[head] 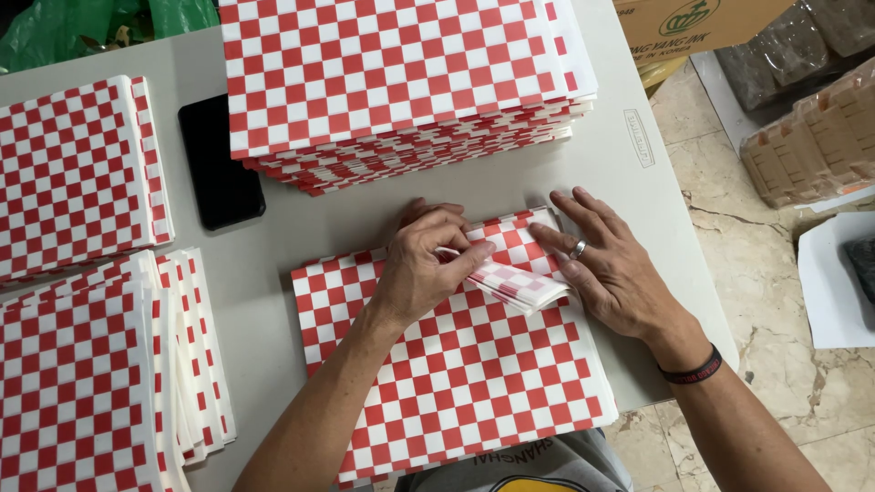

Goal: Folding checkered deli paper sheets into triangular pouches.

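A small stack of red-and-white checkered paper sheets (465,374) lies at the near edge of the grey table (346,219); the left hand (424,269) pinches its folded-up top corner (515,284), apparently several sheets at once, while the right hand (611,269) presses flat, fingers spread, beside the fold. A taller pile of the same checkered paper (392,82) sits just beyond; a black phone (219,164) lies to the left, with more checkered stacks (82,273) past it.

Big stack of red-white check sheets (401,82) just beyond the grip, w/ its edges fanned out. Black phone (219,164) lies flat up-left of the grip, between that stack & another check pile (77,173) far left. 3rd pile (100,374), fanned, sits left & nearer. Green plastic bag (82,23) at far top-left. Cardboard box (693,23) & wrapped tray packs (811,137) on the marble floor (775,301), well right.
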